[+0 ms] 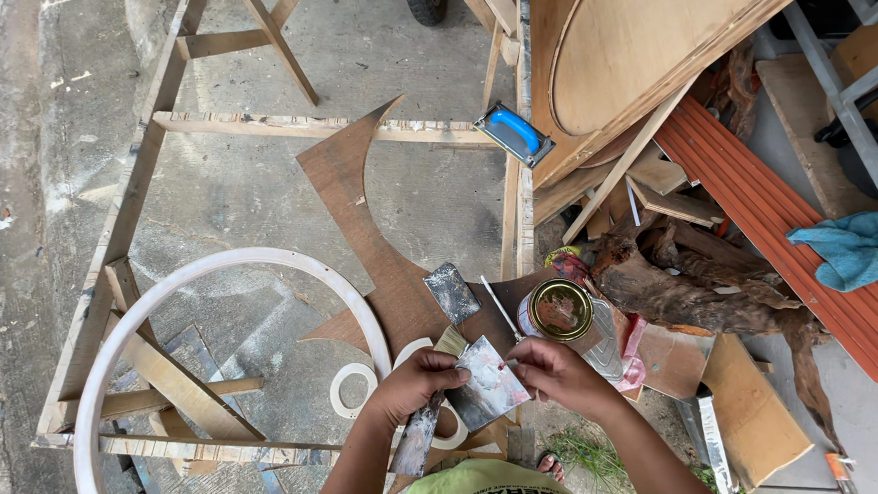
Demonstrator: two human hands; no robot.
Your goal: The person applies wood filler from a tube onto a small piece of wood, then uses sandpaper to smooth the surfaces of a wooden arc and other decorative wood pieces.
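Note:
My left hand [413, 384] grips a narrow metal scraper blade [417, 441] that points down toward me. My right hand [558, 371] holds a wider flat metal scraper [487, 382] smeared with pale filler, and the two blades touch between my hands. Just beyond my right hand stands an open tin [558, 311] with reddish-brown paste inside, a thin white stick [499, 306] lying next to it. Another smeared scraper [451, 292] lies on the brown curved plywood offcut [379, 242].
A large white ring [222, 264] rests on a wooden frame [144, 162] at left, with a small white ring [352, 390] near it. A blue-handled sanding block [514, 133] sits on a rail. Round plywood top [648, 36], orange slats [788, 219], rough driftwood [681, 279] and a teal cloth [859, 245] crowd the right.

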